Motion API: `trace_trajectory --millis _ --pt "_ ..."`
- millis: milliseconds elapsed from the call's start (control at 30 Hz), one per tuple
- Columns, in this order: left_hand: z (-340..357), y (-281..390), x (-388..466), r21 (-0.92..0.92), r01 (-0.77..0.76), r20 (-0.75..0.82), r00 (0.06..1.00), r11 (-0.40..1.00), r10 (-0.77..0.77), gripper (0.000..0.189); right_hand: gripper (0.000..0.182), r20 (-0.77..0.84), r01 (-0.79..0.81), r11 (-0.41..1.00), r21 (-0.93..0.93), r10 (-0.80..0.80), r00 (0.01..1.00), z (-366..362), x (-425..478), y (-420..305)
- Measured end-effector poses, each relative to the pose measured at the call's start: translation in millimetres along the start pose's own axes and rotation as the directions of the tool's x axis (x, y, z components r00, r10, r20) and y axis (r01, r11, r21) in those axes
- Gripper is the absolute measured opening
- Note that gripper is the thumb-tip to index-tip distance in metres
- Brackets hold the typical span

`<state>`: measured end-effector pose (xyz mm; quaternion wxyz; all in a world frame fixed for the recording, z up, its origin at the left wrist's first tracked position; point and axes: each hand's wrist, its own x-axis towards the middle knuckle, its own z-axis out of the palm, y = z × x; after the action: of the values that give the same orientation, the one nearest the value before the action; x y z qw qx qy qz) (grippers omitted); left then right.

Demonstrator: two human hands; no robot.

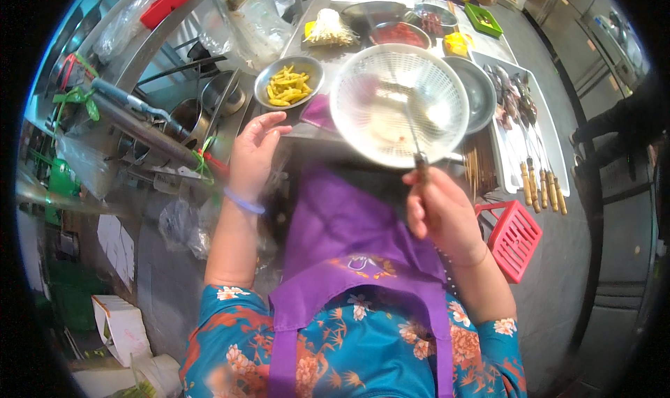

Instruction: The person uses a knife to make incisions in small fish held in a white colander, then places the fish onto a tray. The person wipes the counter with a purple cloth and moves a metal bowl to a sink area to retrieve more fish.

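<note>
My right hand (pixel 445 209) grips the dark wooden handle of a thin metal skewer (pixel 411 118), which points away from me over a white perforated plastic colander (pixel 350 136). A small reddish bit lies in the colander. What is on the skewer's far part cannot be made out. My left hand (pixel 256 147) is raised with fingers apart and holds nothing, just below a metal bowl of yellow-green pickled peppers (pixel 288 86). A purple cloth (pixel 319 112) lies between that bowl and the colander.
At the right, a white tray (pixel 557 175) holds skewered dark pieces with wooden handles. A metal bowl (pixel 484 97), thin sticks (pixel 476 170) and a red plastic basket (pixel 515 241) are near it. Enoki mushrooms (pixel 332 29) and a bowl of red food (pixel 400 35) stand behind. Metal pots (pixel 225 92) are at left.
</note>
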<state>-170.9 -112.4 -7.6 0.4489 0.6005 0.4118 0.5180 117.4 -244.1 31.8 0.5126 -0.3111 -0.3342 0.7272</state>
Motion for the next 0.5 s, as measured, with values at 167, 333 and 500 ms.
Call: trace_trajectory --millis 167,333,500 --pt "-17 -7 -33 0.038 0.094 0.025 0.995 0.995 -0.095 0.025 0.022 0.032 -0.068 0.996 -0.055 0.07 0.997 40 49 20" --pt "-21 -12 -73 0.028 0.253 0.186 0.949 0.967 -0.254 0.025 0.014 0.143 -0.107 0.924 -0.367 0.169 0.975 38 65 78" --pt "-24 -24 -115 -0.324 0.439 0.417 0.861 0.838 -0.29 0.041 0.017 0.204 -0.014 0.845 -0.534 0.145 0.968 47 75 106"
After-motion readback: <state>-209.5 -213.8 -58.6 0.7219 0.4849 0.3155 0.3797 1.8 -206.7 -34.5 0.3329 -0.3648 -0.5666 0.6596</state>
